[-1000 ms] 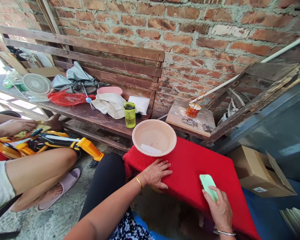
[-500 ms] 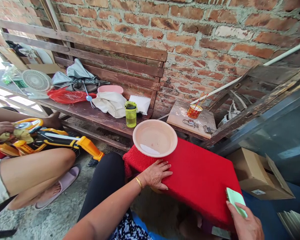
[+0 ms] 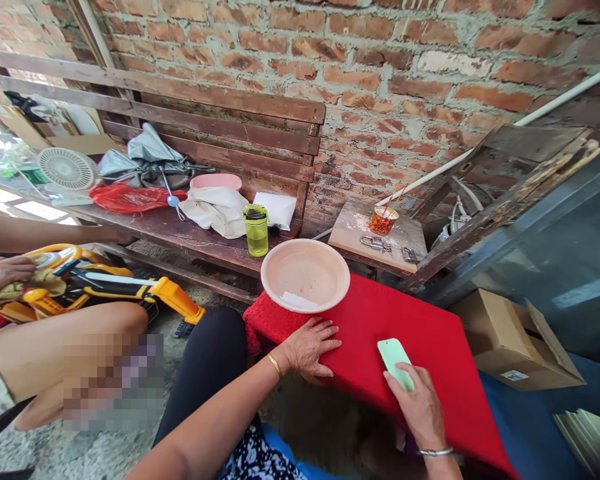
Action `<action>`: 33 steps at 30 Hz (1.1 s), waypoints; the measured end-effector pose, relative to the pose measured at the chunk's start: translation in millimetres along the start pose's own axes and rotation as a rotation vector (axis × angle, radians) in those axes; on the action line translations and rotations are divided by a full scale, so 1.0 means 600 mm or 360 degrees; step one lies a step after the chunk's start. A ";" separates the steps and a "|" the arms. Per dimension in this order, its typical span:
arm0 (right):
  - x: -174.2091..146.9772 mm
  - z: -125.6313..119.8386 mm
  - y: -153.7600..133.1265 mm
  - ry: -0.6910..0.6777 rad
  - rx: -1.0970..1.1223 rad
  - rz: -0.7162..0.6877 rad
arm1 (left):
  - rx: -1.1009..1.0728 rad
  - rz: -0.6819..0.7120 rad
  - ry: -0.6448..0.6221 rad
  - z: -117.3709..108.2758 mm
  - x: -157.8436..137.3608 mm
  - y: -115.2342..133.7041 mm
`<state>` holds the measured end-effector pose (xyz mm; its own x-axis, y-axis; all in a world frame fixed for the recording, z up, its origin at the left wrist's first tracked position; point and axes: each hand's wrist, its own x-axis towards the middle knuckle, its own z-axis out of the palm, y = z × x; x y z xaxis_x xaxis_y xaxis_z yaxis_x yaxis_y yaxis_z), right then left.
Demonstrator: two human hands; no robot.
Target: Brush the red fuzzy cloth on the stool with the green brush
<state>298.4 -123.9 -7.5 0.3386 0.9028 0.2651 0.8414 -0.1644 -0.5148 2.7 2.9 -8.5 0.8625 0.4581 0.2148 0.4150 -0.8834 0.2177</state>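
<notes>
My left hand (image 3: 311, 347) lies flat with its fingers spread near the front edge of the red cloth (image 3: 365, 317) that covers a low table. Between thumb and fingers, my right hand (image 3: 421, 403) grips a mint-green scrub brush (image 3: 396, 362) by its near end, over the cloth. The brush's smooth back faces up, and its bristles are hidden underneath. Just beyond my left hand, a pale pink basin (image 3: 305, 270) of water stands at the cloth's far left corner.
Behind the basin, a yellow-green bottle (image 3: 257, 230) stands on a wooden bench (image 3: 220, 248). A side board (image 3: 350, 230) carries a paper cup (image 3: 383, 220) and padlocks (image 3: 375, 244). At right sits a cardboard box (image 3: 515, 340). Another person holds a cloth over a yellow-black toy vehicle (image 3: 177, 300).
My right hand has carried the brush leftward from the cloth's right edge toward its middle. The left hand stays pressed on the cloth. The view has shifted slightly.
</notes>
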 end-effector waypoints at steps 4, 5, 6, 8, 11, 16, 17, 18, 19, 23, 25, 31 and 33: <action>0.004 -0.033 0.031 -0.0070 -0.0133 0.0372 | -0.0005 -0.0013 0.0001 0.004 -0.002 -0.002; 0.004 -0.046 0.046 -0.0067 -0.0182 0.0476 | -0.0004 -0.0016 0.0000 0.005 -0.002 -0.003; 0.003 -0.060 0.061 -0.0050 -0.0229 0.0569 | -0.0001 -0.0018 0.0000 0.007 -0.002 -0.004; 0.000 -0.086 0.091 0.0021 -0.0307 0.0717 | 0.0006 -0.0019 0.0003 0.011 -0.003 -0.005; -0.003 -0.107 0.120 0.0118 -0.0303 0.0841 | 0.0015 -0.0027 0.0011 0.012 -0.004 -0.006; 0.003 -0.055 0.087 0.0144 0.0075 0.0655 | 0.0034 -0.0029 -0.0006 0.010 -0.004 -0.005; 0.005 -0.036 0.068 0.0126 0.0138 0.0534 | 0.0039 -0.0026 -0.0011 0.010 -0.004 -0.005; 0.007 -0.017 0.048 0.0099 0.0178 0.0402 | 0.0045 -0.0024 -0.0015 0.010 -0.004 -0.006; 0.009 0.001 0.027 0.0063 0.0189 0.0272 | 0.0052 -0.0024 -0.0020 0.010 -0.004 -0.006; 0.019 0.039 -0.032 -0.0045 -0.0015 -0.0137 | 0.0075 -0.0030 -0.0050 0.008 -0.004 -0.007; 0.026 0.034 -0.028 -0.0052 -0.0123 -0.0160 | 0.0085 -0.0033 -0.0057 0.007 -0.005 -0.007; 0.030 -0.033 0.105 0.0115 -0.0286 0.0375 | 0.0100 -0.0035 -0.0060 0.008 -0.006 -0.007; 0.021 -0.057 0.146 0.0219 -0.0325 0.0548 | 0.0103 -0.0035 -0.0056 0.009 -0.005 -0.008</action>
<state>390.7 -140.4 -21.5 0.6559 0.7223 0.2193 0.7309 -0.5350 -0.4238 -0.5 5.1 -15.5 0.8623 0.4745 0.1770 0.4506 -0.8783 0.1596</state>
